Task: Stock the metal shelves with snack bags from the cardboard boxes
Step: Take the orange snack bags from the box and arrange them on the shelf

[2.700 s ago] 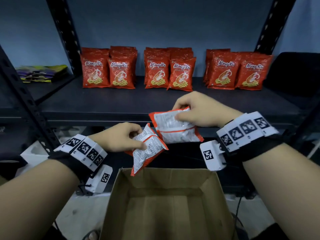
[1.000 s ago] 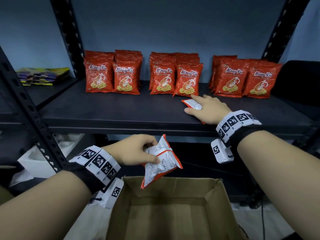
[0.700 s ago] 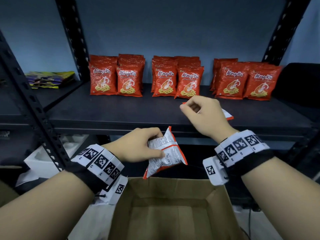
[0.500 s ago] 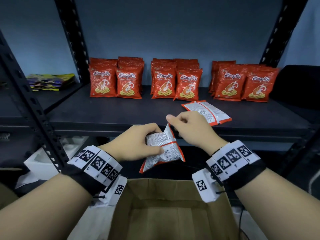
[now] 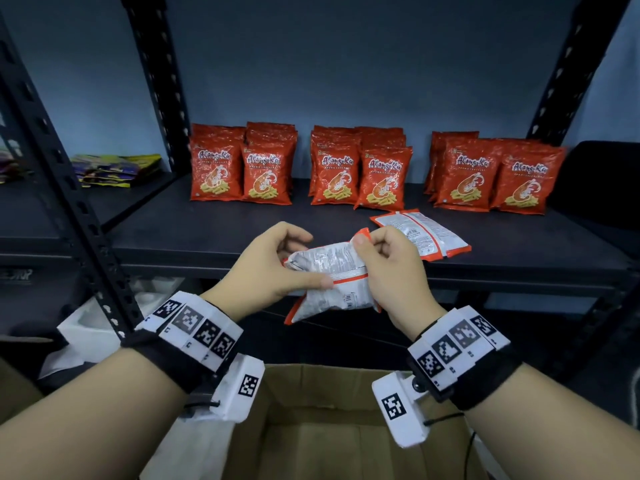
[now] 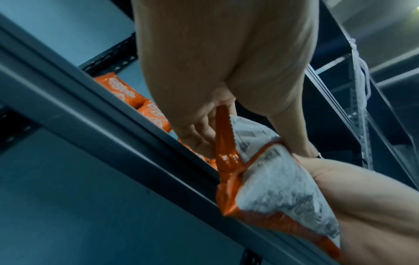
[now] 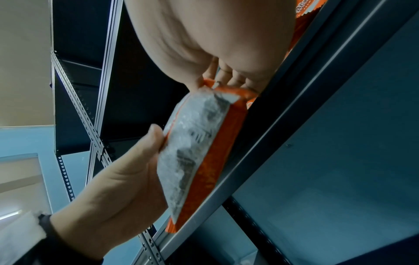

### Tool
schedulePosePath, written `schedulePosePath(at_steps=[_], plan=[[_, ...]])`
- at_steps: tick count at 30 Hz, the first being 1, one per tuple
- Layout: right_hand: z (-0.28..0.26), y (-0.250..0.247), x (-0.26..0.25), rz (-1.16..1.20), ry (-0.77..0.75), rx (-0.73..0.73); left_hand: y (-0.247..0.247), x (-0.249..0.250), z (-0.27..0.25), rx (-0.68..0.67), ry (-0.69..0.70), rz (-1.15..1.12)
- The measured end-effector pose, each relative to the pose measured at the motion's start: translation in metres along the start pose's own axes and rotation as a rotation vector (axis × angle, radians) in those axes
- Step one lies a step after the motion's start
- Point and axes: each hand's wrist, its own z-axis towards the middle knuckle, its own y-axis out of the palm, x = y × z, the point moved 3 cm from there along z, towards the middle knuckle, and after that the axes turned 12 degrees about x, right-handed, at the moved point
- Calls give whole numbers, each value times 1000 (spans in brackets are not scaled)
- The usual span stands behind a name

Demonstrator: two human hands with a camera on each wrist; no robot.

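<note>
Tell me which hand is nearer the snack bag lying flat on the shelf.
Right. The right hand is just in front of the flat bag, beside its near left end, without touching it. The left hand is farther left, and both grip the held bag.

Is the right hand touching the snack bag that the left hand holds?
Touching. In the head view the right hand pinches the top edge of the snack bag, which the left hand grips; the right wrist view shows it too.

Flat bag (image 5: 420, 233) lies on shelf (image 5: 207, 233), before standing bags (image 5: 381, 178).
</note>
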Motion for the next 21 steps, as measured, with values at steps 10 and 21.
schedulePosePath(at_steps=[10,21], plan=[[-1,-5,-12,112,-56,102,15,-12,2,102,-311,-496],[-4,-12,-13,66,-105,171,6,-5,4,157,-147,-206]])
